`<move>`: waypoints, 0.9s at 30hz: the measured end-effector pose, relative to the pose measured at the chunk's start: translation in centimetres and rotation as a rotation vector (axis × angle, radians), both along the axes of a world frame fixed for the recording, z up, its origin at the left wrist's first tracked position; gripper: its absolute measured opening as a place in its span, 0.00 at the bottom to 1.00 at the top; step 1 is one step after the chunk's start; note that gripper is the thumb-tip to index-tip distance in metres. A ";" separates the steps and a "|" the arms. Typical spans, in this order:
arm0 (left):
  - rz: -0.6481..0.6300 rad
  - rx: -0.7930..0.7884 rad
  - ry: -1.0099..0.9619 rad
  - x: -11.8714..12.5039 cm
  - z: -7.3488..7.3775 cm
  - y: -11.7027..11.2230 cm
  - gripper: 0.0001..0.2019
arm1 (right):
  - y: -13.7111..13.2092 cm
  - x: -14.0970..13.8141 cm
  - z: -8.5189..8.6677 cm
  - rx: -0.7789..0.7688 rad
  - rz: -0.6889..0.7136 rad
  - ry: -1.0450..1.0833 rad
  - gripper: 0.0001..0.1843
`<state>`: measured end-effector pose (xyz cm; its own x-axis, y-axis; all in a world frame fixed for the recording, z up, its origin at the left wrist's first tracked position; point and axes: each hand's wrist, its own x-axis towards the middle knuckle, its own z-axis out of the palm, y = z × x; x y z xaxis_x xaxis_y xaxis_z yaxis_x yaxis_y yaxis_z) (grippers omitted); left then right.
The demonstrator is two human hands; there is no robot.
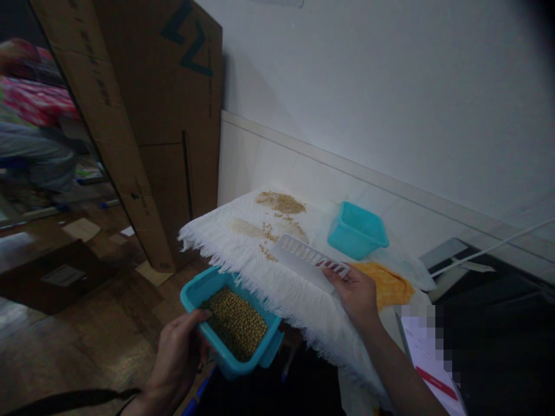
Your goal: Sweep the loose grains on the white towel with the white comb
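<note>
My left hand (177, 346) grips the near left rim of a teal plastic container (225, 365), thumb over the edge. Soybeans (238, 320) lie inside it, and it is held just below the table's fringed edge. In my right hand (358, 294) is a flat white plastic piece with a row of slots (297, 267), pinched at its right end. It sits low over the white fringed cloth (260, 277); whether it touches the cloth I cannot tell. Past its far left end, a pile of small tan soybeans (286, 202) and scattered ones lie on the cloth.
A second teal container (358, 245) stands at the back right, beside a yellow cloth (388, 283). A tall cardboard box (173, 104) stands left of the table, against the white wall (390, 86). Papers (427, 352) lie at the lower right. Another person (39, 104) is at far left.
</note>
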<state>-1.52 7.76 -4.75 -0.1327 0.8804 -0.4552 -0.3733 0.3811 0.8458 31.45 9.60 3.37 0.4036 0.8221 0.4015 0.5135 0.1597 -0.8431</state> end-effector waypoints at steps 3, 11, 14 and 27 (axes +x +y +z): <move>-0.013 0.016 -0.008 0.0 0.0 0.0 0.21 | 0.3 0.4 0.1 -0.008 0.011 -0.002 0.18; -0.007 0.028 -0.009 0.0 -0.2 0.0 0.22 | 0.7 0.4 0.0 -0.008 0.041 0.008 0.21; 0.002 0.033 -0.016 0.1 -0.1 0.0 0.21 | 0.6 0.4 -0.2 -0.014 0.050 0.016 0.20; 0.030 0.014 0.010 0.5 1.1 -0.2 0.20 | -0.3 1.4 1.0 -0.039 0.059 -0.019 0.15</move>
